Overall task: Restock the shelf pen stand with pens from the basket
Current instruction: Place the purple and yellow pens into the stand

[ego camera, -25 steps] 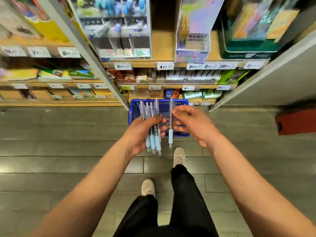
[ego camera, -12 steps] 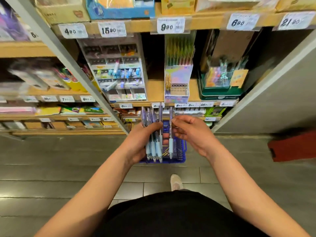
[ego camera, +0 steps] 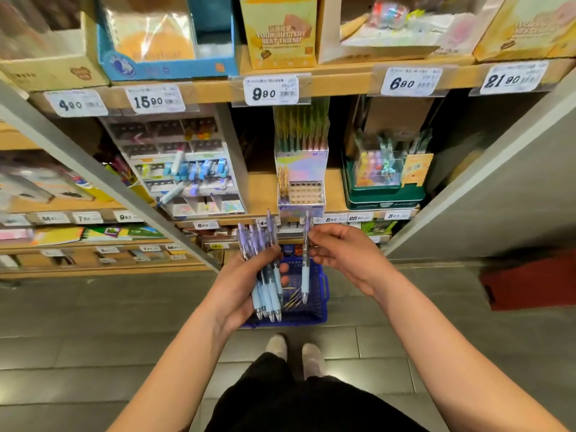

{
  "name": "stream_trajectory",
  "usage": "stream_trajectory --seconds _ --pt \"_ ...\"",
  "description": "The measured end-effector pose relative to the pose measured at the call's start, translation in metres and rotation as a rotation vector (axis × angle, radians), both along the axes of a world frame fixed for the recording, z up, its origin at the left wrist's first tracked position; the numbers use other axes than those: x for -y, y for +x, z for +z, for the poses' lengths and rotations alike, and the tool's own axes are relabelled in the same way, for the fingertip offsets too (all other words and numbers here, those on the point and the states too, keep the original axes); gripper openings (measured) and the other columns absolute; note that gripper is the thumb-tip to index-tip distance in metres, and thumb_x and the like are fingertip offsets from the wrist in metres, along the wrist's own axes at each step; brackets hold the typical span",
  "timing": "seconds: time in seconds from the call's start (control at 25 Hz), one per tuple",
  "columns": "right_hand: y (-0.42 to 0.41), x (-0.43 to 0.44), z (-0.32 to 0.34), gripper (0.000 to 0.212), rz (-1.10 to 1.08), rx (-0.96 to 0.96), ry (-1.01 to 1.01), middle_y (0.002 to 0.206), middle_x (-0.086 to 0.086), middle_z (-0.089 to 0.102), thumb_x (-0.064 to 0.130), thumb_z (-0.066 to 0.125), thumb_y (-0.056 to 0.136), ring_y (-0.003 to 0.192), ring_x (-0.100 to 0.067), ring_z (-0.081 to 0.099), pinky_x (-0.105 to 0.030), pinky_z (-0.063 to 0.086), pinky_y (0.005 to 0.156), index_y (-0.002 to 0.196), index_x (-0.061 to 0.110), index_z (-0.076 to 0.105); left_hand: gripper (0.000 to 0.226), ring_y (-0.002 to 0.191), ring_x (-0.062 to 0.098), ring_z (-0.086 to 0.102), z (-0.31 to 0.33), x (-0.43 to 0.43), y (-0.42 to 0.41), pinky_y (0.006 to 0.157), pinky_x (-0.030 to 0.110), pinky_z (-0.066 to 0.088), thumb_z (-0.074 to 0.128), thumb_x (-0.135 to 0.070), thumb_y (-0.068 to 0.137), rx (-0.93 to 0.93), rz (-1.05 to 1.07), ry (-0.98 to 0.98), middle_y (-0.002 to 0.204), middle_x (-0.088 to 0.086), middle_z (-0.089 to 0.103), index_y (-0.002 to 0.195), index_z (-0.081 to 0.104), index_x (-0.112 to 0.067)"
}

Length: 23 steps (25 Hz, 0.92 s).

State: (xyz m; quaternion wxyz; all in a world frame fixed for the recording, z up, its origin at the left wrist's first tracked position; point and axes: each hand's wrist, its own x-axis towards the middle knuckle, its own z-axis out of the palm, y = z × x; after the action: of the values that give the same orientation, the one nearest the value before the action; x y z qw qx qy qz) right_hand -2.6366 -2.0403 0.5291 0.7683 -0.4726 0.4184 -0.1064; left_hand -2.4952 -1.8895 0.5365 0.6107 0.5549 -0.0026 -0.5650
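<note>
Pens are in both hands at this moment. The left hand [ego camera: 238,286] grips a bunch of pens [ego camera: 265,285] with lilac tops and pale blue grips. Its fingers are curled round them and the tips point down. The right hand [ego camera: 346,257] pinches a single pen [ego camera: 305,266] of the same kind near its top, upright, just beside the bunch but apart from it. Both hands are held in front of the shelves, over the blue basket [ego camera: 322,289] that stands on the floor at the person's feet.

The pen stand [ego camera: 304,191] sits on the wooden shelf [ego camera: 261,194] right above the hands. Its front grid of holes looks almost empty: only a few pens [ego camera: 283,182] stand in the left column, while the back tier is full of green and gold ones.

I judge the task to be in its early part. The pens are out of the basket and in the hands, but none of the lilac ones is in the stand yet. What is left is to put the single pen into a free hole, then the pens of the bunch one by one. Inside the basket some thin things seem to lie, perhaps more pens, but the hands cover most of it and I cannot tell.
</note>
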Motion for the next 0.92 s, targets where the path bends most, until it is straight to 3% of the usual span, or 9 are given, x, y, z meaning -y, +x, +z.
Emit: stream_trajectory --seconds 0.24,0.44,0.52,0.76,0.92 --pt "0.025 0.021 -0.031 0.017 -0.066 -0.032 -0.015 0.091 -0.011 0.074 0.009 0.067 0.094 0.077 -0.013 0.072 -0.020 0.057 0.070 0.109 0.003 0.070 0.036 0.073 0.024 0.075 -0.047 0.042 0.042 0.062 0.034 0.061 0.079 -0.022 0.081 -0.030 -0.050 0.008 0.086 0.017 0.075 0.106 0.072 0.002" --pt "0.053 0.049 -0.086 0.013 -0.123 -0.004 0.065 0.086 -0.005 0.076 0.009 0.068 0.093 0.080 -0.014 0.072 -0.022 0.059 0.074 0.106 0.008 0.071 0.041 0.090 0.026 0.076 -0.108 0.077 0.073 0.089 0.043 0.055 0.082 -0.032 0.076 0.117 -0.094 0.012 0.106 0.016 0.078 0.107 0.078 -0.005" --pt "0.064 0.066 -0.111 0.012 -0.141 0.007 0.058 0.086 -0.005 0.076 0.009 0.068 0.093 0.080 -0.015 0.072 -0.023 0.060 0.075 0.104 0.009 0.071 0.044 0.088 0.022 0.076 -0.133 0.089 0.082 0.087 0.040 0.054 0.082 -0.033 0.074 0.139 -0.079 0.015 0.104 0.013 0.079 0.109 0.077 -0.006" --pt "0.102 0.147 -0.154 0.009 -0.392 0.013 -0.346 0.083 -0.009 0.077 0.009 0.065 0.095 0.080 -0.020 0.072 -0.038 0.059 0.088 0.101 0.005 0.071 0.037 0.074 0.018 0.070 -0.183 0.116 0.094 0.083 0.041 0.054 0.079 -0.030 0.080 0.136 -0.045 0.038 0.090 0.008 0.076 0.110 0.075 -0.009" --pt "0.132 0.168 -0.169 0.005 -0.424 -0.091 -0.733 0.083 0.003 0.077 0.022 0.068 0.093 0.082 -0.008 0.073 -0.032 0.059 0.084 0.096 0.019 0.071 0.040 0.078 0.017 0.072 -0.199 0.119 0.094 0.069 0.032 0.059 0.082 -0.035 0.074 0.127 -0.085 -0.037 0.092 0.008 0.077 0.106 0.077 -0.011"
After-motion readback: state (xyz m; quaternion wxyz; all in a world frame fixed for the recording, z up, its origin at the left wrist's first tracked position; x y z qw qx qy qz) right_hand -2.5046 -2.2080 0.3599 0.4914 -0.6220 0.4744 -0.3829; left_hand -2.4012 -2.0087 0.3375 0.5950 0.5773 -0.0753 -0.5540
